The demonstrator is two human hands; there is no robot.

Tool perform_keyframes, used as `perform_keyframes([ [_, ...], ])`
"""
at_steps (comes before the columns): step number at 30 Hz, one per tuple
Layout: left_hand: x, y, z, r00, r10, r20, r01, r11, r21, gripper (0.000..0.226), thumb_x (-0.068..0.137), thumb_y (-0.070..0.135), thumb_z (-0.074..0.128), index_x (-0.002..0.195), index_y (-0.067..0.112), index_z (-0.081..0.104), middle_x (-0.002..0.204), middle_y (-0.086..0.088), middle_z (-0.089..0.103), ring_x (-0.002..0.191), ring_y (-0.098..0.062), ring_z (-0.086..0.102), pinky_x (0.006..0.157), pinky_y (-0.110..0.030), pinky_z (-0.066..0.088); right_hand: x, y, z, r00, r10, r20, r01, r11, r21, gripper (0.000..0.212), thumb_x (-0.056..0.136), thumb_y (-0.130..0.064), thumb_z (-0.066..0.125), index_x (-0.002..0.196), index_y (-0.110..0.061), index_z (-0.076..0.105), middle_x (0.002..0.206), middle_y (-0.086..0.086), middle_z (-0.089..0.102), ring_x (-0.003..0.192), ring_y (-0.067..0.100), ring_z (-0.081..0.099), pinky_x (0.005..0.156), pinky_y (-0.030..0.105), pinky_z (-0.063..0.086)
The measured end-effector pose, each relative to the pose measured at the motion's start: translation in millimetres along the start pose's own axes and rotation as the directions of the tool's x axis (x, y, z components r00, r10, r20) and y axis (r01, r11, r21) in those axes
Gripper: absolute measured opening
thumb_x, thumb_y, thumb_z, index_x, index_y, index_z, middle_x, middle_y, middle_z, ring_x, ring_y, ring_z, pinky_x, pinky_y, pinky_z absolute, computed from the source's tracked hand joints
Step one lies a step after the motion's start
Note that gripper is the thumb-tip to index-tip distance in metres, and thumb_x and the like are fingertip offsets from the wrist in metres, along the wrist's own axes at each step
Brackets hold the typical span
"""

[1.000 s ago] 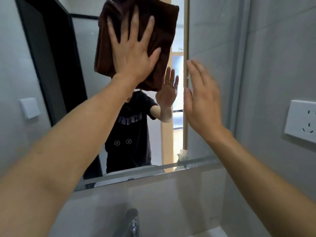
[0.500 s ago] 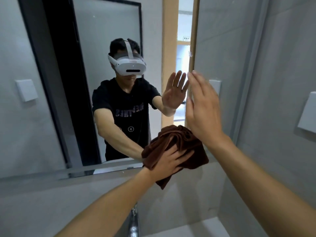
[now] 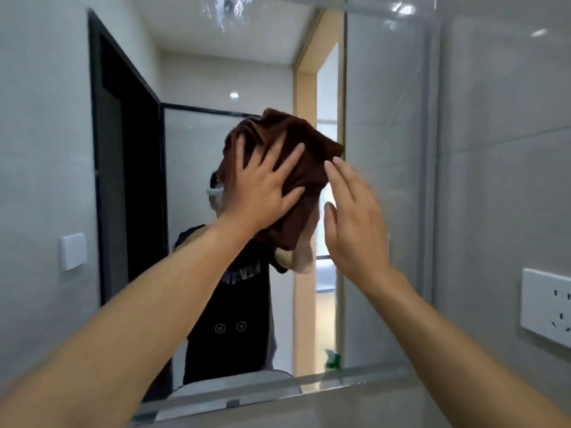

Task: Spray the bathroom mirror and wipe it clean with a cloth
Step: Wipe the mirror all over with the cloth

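Mirror wiping continues: the left hand, fingers spread flat on the brown cloth, has swept back up from the lower edge to mid-glass; the right hand hovers open, empty.

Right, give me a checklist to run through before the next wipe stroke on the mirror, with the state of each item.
1. Cloth under the wiping hand: ok. The left hand is spread flat on the brown cloth.
2. Cloth against the mirror: ok, it looks pressed to the glass.
3. Right hand clear of the cloth's path: not ok, it is raised open right beside the cloth.
4. Upper glass clean: not ok, wet streaks show near the top edge.
5. Wall socket dry: cannot tell.
6. Spray bottle within reach: cannot tell, none is in view.
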State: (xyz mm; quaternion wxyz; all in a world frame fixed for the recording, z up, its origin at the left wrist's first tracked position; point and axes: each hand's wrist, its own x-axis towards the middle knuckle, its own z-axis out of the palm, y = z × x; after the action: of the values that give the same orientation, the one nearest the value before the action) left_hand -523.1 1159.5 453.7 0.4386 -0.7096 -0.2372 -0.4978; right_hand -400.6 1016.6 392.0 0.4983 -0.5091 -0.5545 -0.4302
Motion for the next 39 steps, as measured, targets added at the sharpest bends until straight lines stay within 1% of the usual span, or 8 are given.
perform_keyframes([
  [8,54,13,-2,0.96,-0.278,0.018,0.274,0.956,0.104,0.071,0.094,0.058,0.031,0.158,0.029,0.019,0.165,-0.021,0.014,0.151,-0.041,0.016,0.114,-0.074,0.008,24,10,-1,0.998,0.01,-0.069,-0.011,1.0,-0.018,0.058,0.098,-0.029,0.028,0.15,-0.009,0.044,0.155,0.01,0.043,0.145,0.024,0.038,0.12,0.037,0.028],
  [13,-42,111,28,0.996,-0.043,0.075,0.045,0.999,-0.02,0.068,0.099,0.056,0.029,0.158,0.025,0.017,0.163,-0.017,0.024,0.149,-0.041,0.024,0.114,-0.073,0.009,-26,38,12,0.993,0.121,-0.006,-0.121,0.993,-0.004,0.055,0.096,-0.01,0.043,0.15,-0.008,0.043,0.156,0.011,0.041,0.146,0.024,0.036,0.121,0.043,0.028],
  [19,-214,210,74,0.926,0.35,0.143,-0.311,0.921,-0.236,0.067,0.082,0.043,0.075,0.14,0.015,0.057,0.141,-0.014,0.058,0.135,-0.039,0.035,0.123,-0.057,0.006,-113,68,23,0.959,0.241,0.148,-0.236,0.97,-0.048,0.054,0.095,-0.01,0.043,0.15,-0.009,0.044,0.155,0.008,0.042,0.144,0.023,0.038,0.122,0.041,0.027],
  [21,-253,219,82,0.881,0.448,0.153,-0.403,0.88,-0.253,0.076,0.079,0.038,0.076,0.146,0.014,0.049,0.146,-0.014,0.052,0.138,-0.038,0.03,0.125,-0.049,-0.005,-134,77,21,0.943,0.279,0.183,-0.272,0.96,-0.067,0.054,0.097,-0.013,0.042,0.151,-0.01,0.042,0.156,0.007,0.041,0.145,0.023,0.038,0.12,0.044,0.03],
  [24,-275,223,92,0.846,0.512,0.15,-0.45,0.837,-0.312,0.091,0.079,0.034,0.076,0.154,0.014,0.028,0.155,-0.014,0.028,0.144,-0.037,0.023,0.121,-0.054,0.024,-151,82,17,0.922,0.318,0.22,-0.305,0.948,-0.095,0.053,0.099,-0.014,0.043,0.152,-0.011,0.04,0.157,0.006,0.04,0.146,0.021,0.036,0.12,0.046,0.031],
  [31,-197,187,84,0.86,0.501,0.098,-0.433,0.818,-0.379,0.076,0.085,0.042,0.07,0.149,0.015,0.037,0.152,-0.014,0.04,0.144,-0.04,0.029,0.12,-0.06,0.019,-118,80,5,0.944,0.274,0.185,-0.261,0.961,-0.091,0.053,0.101,-0.017,0.041,0.153,-0.013,0.038,0.159,0.005,0.038,0.147,0.02,0.033,0.12,0.045,0.03],
  [34,-112,152,69,0.922,0.382,0.057,-0.345,0.882,-0.321,0.063,0.088,0.045,0.063,0.143,0.015,0.055,0.149,-0.015,0.05,0.14,-0.043,0.04,0.12,-0.066,0.006,-84,76,0,0.962,0.238,0.134,-0.226,0.969,-0.095,0.053,0.1,-0.019,0.04,0.152,-0.011,0.039,0.158,0.006,0.039,0.146,0.021,0.036,0.119,0.046,0.031],
  [39,20,79,34,0.984,0.176,-0.026,-0.177,0.979,-0.098,0.07,0.091,0.058,0.049,0.153,0.027,0.04,0.159,-0.014,0.036,0.14,-0.042,0.039,0.117,-0.068,0.009,-33,69,-9,0.988,0.153,0.032,-0.15,0.986,-0.073,0.054,0.099,-0.021,0.042,0.152,-0.009,0.041,0.156,0.009,0.042,0.144,0.025,0.039,0.117,0.048,0.034],
])
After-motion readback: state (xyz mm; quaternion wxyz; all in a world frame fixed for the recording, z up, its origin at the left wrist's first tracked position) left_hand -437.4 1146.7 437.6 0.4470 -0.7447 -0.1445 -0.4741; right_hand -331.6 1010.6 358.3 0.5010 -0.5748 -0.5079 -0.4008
